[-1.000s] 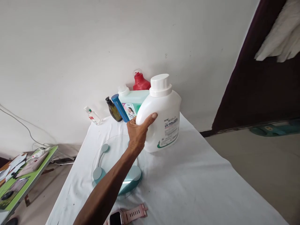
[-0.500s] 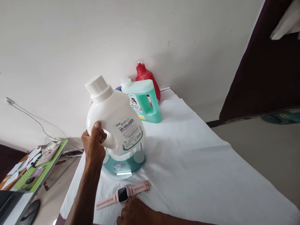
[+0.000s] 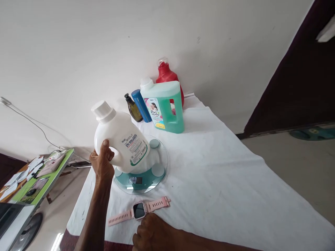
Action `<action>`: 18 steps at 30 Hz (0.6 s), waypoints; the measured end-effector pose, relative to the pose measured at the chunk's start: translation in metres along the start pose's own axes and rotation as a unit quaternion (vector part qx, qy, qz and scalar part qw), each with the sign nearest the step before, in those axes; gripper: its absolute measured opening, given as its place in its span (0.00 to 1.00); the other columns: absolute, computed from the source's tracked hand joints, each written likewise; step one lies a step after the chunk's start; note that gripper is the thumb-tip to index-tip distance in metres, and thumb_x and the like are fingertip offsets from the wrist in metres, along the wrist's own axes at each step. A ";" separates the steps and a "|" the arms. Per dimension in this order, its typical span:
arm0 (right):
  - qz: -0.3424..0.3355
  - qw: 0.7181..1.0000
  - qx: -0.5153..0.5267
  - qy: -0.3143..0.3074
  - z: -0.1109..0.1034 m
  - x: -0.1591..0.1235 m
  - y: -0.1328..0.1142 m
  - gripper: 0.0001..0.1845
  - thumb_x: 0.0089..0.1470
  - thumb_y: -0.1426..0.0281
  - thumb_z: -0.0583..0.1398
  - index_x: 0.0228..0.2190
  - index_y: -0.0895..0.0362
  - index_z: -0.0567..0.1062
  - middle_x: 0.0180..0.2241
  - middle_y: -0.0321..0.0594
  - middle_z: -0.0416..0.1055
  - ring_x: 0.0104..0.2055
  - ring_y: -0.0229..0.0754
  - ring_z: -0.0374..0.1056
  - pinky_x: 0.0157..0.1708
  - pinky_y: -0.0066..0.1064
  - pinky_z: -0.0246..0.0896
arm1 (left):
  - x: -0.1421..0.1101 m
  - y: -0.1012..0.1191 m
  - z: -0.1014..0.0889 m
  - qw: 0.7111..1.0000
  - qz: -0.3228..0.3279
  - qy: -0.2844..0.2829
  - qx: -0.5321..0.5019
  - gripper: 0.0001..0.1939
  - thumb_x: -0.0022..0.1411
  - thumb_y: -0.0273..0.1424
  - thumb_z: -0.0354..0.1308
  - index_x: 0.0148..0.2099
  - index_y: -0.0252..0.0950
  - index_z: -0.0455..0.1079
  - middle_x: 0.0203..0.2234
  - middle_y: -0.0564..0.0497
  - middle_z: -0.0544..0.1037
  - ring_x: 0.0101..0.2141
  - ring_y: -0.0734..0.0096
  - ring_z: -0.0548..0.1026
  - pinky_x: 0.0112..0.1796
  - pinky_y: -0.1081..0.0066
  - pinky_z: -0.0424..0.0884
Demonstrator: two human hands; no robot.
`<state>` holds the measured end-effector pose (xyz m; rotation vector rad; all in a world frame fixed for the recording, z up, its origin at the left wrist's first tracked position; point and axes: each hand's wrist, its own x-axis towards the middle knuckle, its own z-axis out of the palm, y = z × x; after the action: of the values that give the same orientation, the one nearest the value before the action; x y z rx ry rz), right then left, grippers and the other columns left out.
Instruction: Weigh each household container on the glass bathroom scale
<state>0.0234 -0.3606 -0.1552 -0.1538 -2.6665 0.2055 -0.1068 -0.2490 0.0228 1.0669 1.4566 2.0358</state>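
Observation:
My left hand (image 3: 102, 158) is wrapped round the handle of a big white laundry detergent jug (image 3: 123, 129) with a white screw cap. The jug tilts to the left over a round glass scale (image 3: 154, 181), and its base appears close to the glass; whether it touches I cannot tell. Lit digits show on the scale's display. At the near part of the table, my right hand (image 3: 150, 232) rests as a fist on the cloth, just below a pink smartwatch (image 3: 139, 210) laid out flat. Nothing shows in that fist.
Along the wall stand a green jug (image 3: 178, 116), a red bottle (image 3: 167, 74), a blue cylinder (image 3: 141, 105) and a dark olive bottle (image 3: 133, 108). White cloth (image 3: 214, 174) covers the table. A green-topped side table (image 3: 56, 177) with papers is at left.
My left hand has carried the white jug leftward from beside the green jug to over the scale, then slightly lower. My right hand has come in beside the watch.

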 end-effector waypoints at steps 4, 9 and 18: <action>-0.004 0.999 -0.008 0.041 -0.002 -0.002 -0.001 0.18 0.65 0.65 0.59 0.23 0.56 0.72 0.16 0.33 0.66 0.15 0.38 0.52 0.16 0.33 0.32 | 0.003 0.002 -0.006 0.999 -0.007 -0.041 -0.004 0.31 0.46 0.50 0.76 0.24 0.38 0.57 0.16 0.61 0.53 0.19 0.81 0.53 0.22 0.75 0.54; -0.002 0.998 -0.015 0.069 0.006 -0.004 -0.003 0.17 0.62 0.67 0.60 0.21 0.56 0.70 0.15 0.33 0.65 0.15 0.37 0.49 0.16 0.33 0.32 | 0.012 -0.002 -0.029 0.992 0.036 -0.087 0.086 0.30 0.59 0.62 0.60 0.29 0.38 0.67 0.22 0.52 0.69 0.27 0.68 0.71 0.32 0.68 0.70; -0.017 0.999 -0.005 0.035 0.022 -0.008 0.001 0.13 0.58 0.70 0.60 0.22 0.55 0.68 0.16 0.33 0.64 0.16 0.37 0.46 0.18 0.32 0.34 | 0.023 -0.094 -0.107 0.983 -0.086 0.070 0.144 0.29 0.60 0.58 0.60 0.25 0.37 0.62 0.15 0.59 0.60 0.18 0.77 0.59 0.21 0.74 0.59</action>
<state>0.0203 -0.3635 -0.1781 -0.1167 -2.5985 0.1741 -0.2137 -0.2634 -0.0731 0.8787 1.8903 1.8491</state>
